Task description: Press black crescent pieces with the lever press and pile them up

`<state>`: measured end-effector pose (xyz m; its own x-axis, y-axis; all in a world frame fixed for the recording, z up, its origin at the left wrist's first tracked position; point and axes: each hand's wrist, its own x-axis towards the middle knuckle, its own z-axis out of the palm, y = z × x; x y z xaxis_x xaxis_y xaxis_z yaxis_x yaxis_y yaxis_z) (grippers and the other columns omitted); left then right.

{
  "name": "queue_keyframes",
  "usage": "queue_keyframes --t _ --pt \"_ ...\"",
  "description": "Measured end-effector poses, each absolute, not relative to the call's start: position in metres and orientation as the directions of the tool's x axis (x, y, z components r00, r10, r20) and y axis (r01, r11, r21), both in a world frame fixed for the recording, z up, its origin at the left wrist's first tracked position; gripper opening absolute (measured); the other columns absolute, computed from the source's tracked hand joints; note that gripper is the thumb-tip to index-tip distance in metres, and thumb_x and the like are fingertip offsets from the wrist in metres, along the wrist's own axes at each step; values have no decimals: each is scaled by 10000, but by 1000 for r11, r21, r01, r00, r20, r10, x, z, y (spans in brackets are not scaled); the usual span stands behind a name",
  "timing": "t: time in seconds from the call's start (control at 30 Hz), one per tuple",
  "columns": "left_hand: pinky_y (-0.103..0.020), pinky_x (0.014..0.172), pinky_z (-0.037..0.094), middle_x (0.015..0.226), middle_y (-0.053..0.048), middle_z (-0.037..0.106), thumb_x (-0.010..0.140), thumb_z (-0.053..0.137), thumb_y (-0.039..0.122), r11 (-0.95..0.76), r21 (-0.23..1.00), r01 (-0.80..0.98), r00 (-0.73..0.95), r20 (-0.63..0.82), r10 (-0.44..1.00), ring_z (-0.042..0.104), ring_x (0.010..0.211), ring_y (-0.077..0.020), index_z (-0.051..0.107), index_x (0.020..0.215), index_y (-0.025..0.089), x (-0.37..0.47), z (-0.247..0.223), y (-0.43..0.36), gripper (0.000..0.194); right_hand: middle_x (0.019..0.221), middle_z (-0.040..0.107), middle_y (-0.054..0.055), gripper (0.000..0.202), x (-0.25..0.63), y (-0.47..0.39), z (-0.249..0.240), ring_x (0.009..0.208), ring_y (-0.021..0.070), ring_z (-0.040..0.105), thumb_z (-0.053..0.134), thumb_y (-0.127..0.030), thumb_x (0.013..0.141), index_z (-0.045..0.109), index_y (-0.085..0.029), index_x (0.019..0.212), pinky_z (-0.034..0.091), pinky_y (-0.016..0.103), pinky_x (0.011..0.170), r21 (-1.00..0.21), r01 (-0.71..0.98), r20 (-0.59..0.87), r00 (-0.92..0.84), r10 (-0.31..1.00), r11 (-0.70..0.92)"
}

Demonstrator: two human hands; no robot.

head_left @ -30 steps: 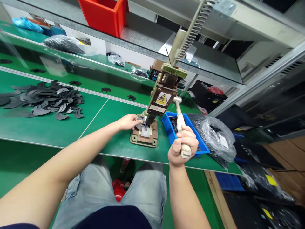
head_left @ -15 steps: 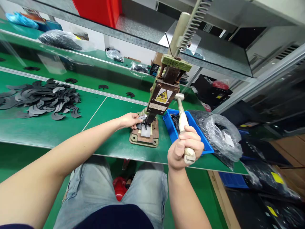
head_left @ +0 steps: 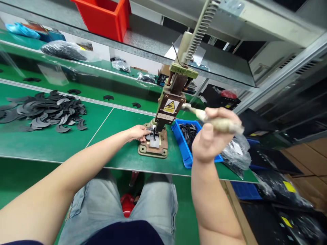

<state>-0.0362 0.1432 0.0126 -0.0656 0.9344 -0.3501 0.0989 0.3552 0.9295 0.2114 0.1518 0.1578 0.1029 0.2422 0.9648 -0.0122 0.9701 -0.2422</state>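
The pale lever of the press is gripped by the right hand. A dark piece is pinched by the left hand over the press's base. Small parts are held in a blue tray beside it; curved pieces are heaped leftward.

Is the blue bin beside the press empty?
Not empty: dark pieces show inside the blue bin. How full cannot be told; the right hand hides part.

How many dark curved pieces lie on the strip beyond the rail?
5, left to right: first piece, at frame edge, cropped; second piece, third piece, beyond the pile; fourth piece, further right; fifth piece, nearest the lever press, which may hide more.
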Motion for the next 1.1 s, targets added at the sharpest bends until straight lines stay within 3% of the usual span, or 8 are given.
queue_keyframes --t 0.1,0.17,0.27,0.33,0.4,0.5,0.7,1.1 --pt "-185 453 421 518 8 651 879 827 512 290 952 96 -89 -282 955 576 425 -102 548 782 204 -34 20 125 427 1305 609 76 478 222 174 192 1270 269 661 559 -561 989 554 -276 1373 557 479 1087 -324 7 946 -6 324 946" --pt "-189 461 433 533 8 654 882 808 546 212 973 87 -100 -203 974 584 444 -105 534 779 209 -35 28 105 447 1395 586 72 496 230 177 185 1345 262 615 551 -533 1004 526 -267 1422 497 443 1149 -398 56 917 22 398 916" --pt "-196 463 440 545 15 649 883 782 582 103 992 76 -93 -95 991 591 459 -113 531 788 210 -39 44 67 459 1297 631 57 420 234 160 129 1258 189 617 672 -383 967 585 -241 1353 461 394 1172 -515 89 857 37 514 853" --pt "-193 457 429 534 26 633 879 773 599 62 996 68 -79 -57 995 589 457 -115 525 790 211 -38 53 40 469 1112 703 56 261 227 138 79 1064 175 683 696 -322 954 674 -210 1188 552 383 1043 -635 92 759 -115 641 767" --pt "-192 450 424 519 34 617 869 770 614 52 997 61 -50 -49 998 591 455 -119 517 788 213 -34 59 17 481 1076 739 52 300 214 114 37 996 174 712 747 -334 919 684 -229 1193 592 356 955 -753 70 602 -326 729 654" --pt "-194 446 430 507 39 609 872 754 625 68 996 52 -3 -68 998 576 437 -117 530 805 211 -24 61 -8 476 1083 763 50 362 193 83 4 989 186 732 785 -391 884 680 -247 1199 606 345 921 -842 16 465 -485 741 539" --pt "-176 425 395 487 54 584 870 756 605 86 996 35 1 -86 996 565 422 -112 528 811 211 -9 62 -32 459 955 717 24 211 174 52 4 925 168 684 741 -420 914 675 -221 936 567 323 912 -878 -73 445 -483 754 472" --pt "-174 419 377 517 63 564 827 776 671 173 978 -113 107 -161 981 508 396 -84 523 812 209 -6 57 -36 528 923 696 33 171 174 26 4 834 154 663 602 -377 1004 621 -209 977 565 301 804 -835 11 499 -407 765 550"
